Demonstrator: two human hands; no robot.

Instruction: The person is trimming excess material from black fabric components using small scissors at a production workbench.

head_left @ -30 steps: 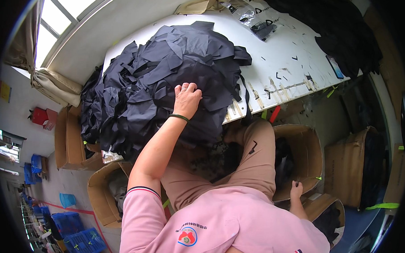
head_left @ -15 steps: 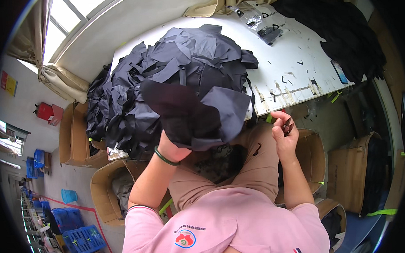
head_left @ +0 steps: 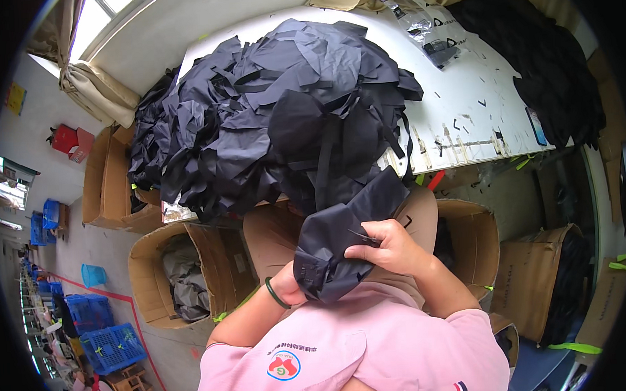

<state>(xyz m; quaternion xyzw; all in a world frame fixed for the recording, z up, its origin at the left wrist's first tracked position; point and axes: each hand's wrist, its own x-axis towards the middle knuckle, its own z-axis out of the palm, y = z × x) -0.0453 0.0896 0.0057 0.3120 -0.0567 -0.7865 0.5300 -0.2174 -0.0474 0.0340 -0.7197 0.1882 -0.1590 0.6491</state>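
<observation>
A dark fabric piece [head_left: 332,246] is in front of my body, above my lap. My left hand [head_left: 287,284], with a dark bangle on the wrist, is closed on its lower left side; the cloth covers most of those fingers. My right hand [head_left: 392,246] grips small dark thread snips [head_left: 361,237], their blades lying against the cloth. Beyond both hands, a large heap of black and dark grey fabric pieces [head_left: 255,122] covers the left of the table, some straps hanging over its front edge.
The white table [head_left: 454,94] carries dark scraps, a clear plastic bag [head_left: 431,33], a phone [head_left: 535,127] and a second black pile [head_left: 536,63] at the right. Cardboard boxes stand on the floor to the left [head_left: 147,270] and right [head_left: 537,284]. Blue crates [head_left: 111,347] are farther left.
My left hand has drawn the fabric piece back from the heap toward my body. My right hand has moved left and down, bringing the snips to the cloth.
</observation>
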